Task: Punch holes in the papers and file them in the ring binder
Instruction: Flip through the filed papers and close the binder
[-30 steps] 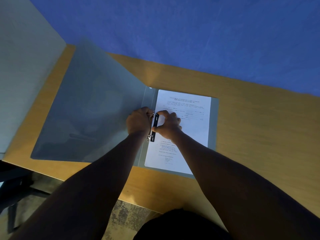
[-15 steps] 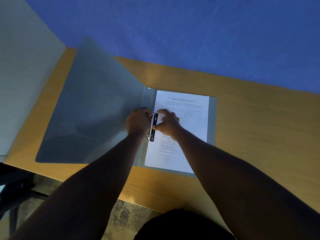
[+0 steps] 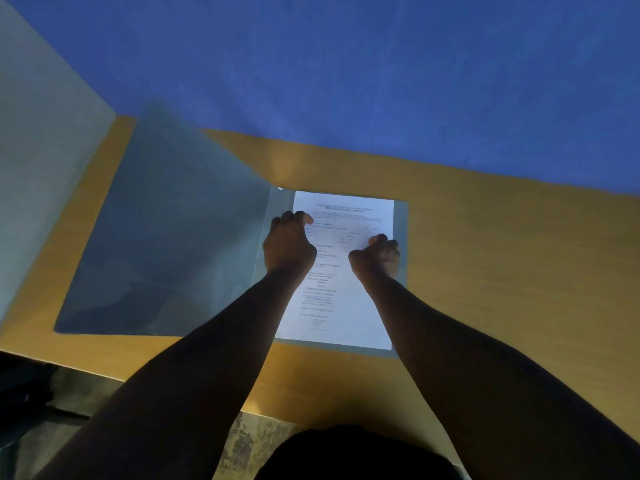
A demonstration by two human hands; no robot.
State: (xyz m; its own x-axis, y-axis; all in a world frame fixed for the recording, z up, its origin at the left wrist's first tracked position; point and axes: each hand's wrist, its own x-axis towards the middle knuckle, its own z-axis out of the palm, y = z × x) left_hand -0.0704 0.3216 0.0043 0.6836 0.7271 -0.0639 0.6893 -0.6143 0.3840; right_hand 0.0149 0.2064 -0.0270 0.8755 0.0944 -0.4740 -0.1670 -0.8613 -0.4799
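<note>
A grey ring binder (image 3: 166,237) lies open on the wooden table (image 3: 502,271), its left cover spread flat. A stack of white printed papers (image 3: 346,289) lies on the binder's right half. My left hand (image 3: 289,244) sits on the spine at the papers' left edge. Its fingers are curled over the ring mechanism, which it hides, and its thumb touches the paper. My right hand (image 3: 377,258) is at the papers' right edge with its fingers curled round that edge.
A blue wall (image 3: 346,81) rises behind the table and a pale panel (image 3: 41,168) stands at the left. The table's near edge (image 3: 104,372) runs below the binder, with the floor beneath it.
My right hand has left the black ring mechanism and moved right to the papers' outer edge. My left hand stays on the spine and now covers the mechanism.
</note>
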